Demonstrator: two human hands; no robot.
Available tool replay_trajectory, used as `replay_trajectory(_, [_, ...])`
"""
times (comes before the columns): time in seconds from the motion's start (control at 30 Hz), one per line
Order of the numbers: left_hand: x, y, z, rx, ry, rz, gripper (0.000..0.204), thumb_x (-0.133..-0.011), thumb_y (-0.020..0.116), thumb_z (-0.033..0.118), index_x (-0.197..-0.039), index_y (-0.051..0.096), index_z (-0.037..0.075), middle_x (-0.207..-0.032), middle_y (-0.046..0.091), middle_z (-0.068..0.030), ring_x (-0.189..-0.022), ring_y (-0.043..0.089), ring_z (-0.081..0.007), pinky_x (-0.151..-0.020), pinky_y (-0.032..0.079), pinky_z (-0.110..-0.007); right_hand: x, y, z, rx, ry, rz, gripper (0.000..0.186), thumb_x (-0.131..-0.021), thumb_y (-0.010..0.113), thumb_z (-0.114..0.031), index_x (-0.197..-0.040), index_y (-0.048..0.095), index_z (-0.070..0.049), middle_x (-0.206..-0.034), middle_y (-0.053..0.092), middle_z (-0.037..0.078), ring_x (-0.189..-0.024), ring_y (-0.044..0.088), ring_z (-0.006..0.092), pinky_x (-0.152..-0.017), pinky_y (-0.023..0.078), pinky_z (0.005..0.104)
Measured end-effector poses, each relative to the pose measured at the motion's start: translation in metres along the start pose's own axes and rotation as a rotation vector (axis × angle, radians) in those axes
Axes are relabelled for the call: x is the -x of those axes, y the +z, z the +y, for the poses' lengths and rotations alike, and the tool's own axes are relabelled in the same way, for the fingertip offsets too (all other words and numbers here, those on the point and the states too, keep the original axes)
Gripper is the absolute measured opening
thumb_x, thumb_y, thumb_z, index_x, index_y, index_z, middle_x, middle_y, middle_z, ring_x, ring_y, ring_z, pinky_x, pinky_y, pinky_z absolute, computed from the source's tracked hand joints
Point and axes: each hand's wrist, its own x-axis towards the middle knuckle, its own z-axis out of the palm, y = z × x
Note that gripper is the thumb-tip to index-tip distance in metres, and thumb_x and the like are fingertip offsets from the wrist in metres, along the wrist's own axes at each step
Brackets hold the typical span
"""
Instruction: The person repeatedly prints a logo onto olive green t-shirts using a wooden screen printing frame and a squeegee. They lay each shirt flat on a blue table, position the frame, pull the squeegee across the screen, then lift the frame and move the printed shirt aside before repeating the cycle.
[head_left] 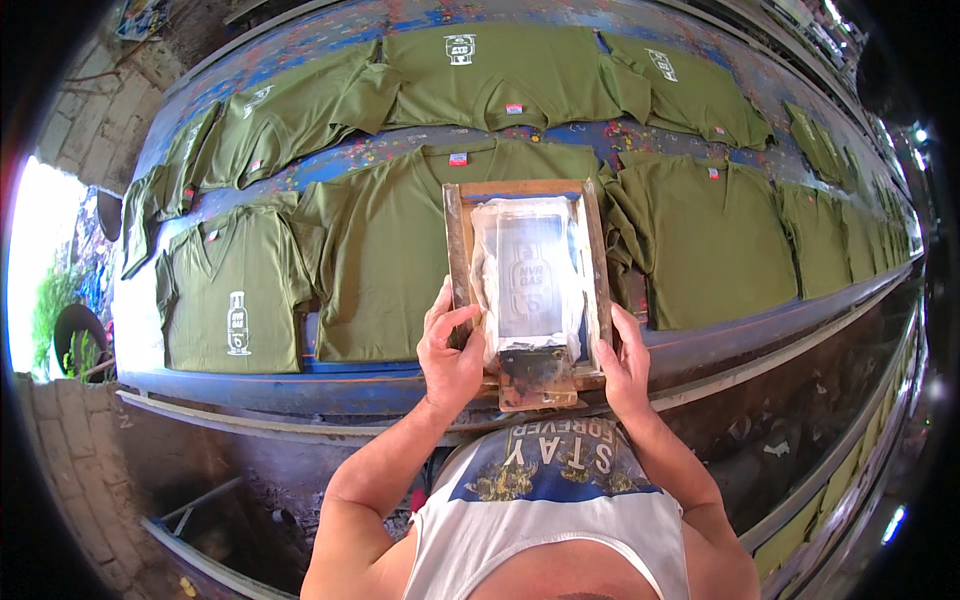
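Observation:
Between my two hands is a wooden-framed printing screen (460,255), its pale mesh marked with a bottle-shaped design. My left hand (450,345) is closed on the frame's lower left side, thumb and fingers at its edge. On the lower right side, my right hand (624,365) grips the same frame. A squeegee (540,378) with a dark, stained blade lies across the near end of the screen; neither hand holds it. Under the screen lies an olive-green T-shirt (390,250), partly covered by it. Whether the screen touches the cloth I cannot tell.
A printed green T-shirt (235,280) lies to the left, an unprinted T-shirt (710,240) to the right. Printed shirts (500,75) fill the far row. The long paint-spattered table (340,150) has a metal rail (250,418) along its near side.

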Motion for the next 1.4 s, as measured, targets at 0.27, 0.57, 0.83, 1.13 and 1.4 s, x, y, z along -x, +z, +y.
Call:
replay_trajectory(0.27, [0.003,0.004,-0.009,0.108,-0.058,0.013,0.029,-0.094,0.077,-0.014,-0.117,0.08,0.003,-0.172,0.054,-0.0297,-0.159,0.056,-0.0339,-0.123,0.048,-0.04,-0.003,-0.005,0.014,0.021,0.003,-0.025,0.06,-0.111,0.072,-0.015,-0.163,0.053,0.008,-0.163,0.058,0.021,-0.151,0.055,0.0314,-0.129,0.039,0.0437])
replay_trajectory(0.57, [0.004,0.003,-0.016,0.252,-0.14,0.002,0.026,-0.095,0.077,-0.015,-0.114,0.079,0.002,-0.174,0.052,-0.0301,-0.16,0.054,-0.0332,-0.123,0.048,-0.04,-0.012,-0.012,-0.004,0.078,0.046,-0.035,0.051,-0.109,0.074,-0.014,-0.154,0.063,0.006,-0.157,0.064,0.022,-0.147,0.059,0.0358,-0.127,0.043,0.0468])
replay_trajectory(0.83, [0.003,0.003,-0.017,0.27,-0.099,-0.009,0.023,-0.095,0.077,-0.015,-0.11,0.078,0.002,-0.176,0.047,-0.035,-0.164,0.049,-0.0357,-0.128,0.043,-0.042,-0.008,-0.013,-0.082,0.53,-0.416,-0.541,0.043,-0.092,0.082,-0.014,-0.134,0.077,-0.007,-0.139,0.071,0.011,-0.135,0.067,0.0339,-0.111,0.057,0.0474])
replay_trajectory(1.13, [0.0,-0.001,-0.016,0.164,-0.121,-0.024,0.02,-0.094,0.076,-0.015,-0.103,0.076,0.003,-0.175,0.05,-0.0322,-0.159,0.055,-0.032,-0.124,0.046,-0.04,-0.022,0.025,-0.085,0.587,-0.481,-0.522,0.037,-0.091,0.073,-0.007,-0.128,0.076,0.0,-0.127,0.074,0.012,-0.121,0.07,0.0349,-0.109,0.057,0.0471])
replay_trajectory(1.4, [-0.001,0.001,-0.014,0.129,-0.101,-0.019,0.018,-0.093,0.078,-0.012,-0.099,0.076,0.005,-0.174,0.053,-0.0313,-0.159,0.055,-0.0309,-0.123,0.045,-0.04,-0.035,0.005,-0.096,0.417,-0.299,-0.561,0.041,-0.086,0.069,0.008,-0.126,0.076,0.001,-0.125,0.075,0.016,-0.12,0.071,0.0381,-0.107,0.058,0.0481])
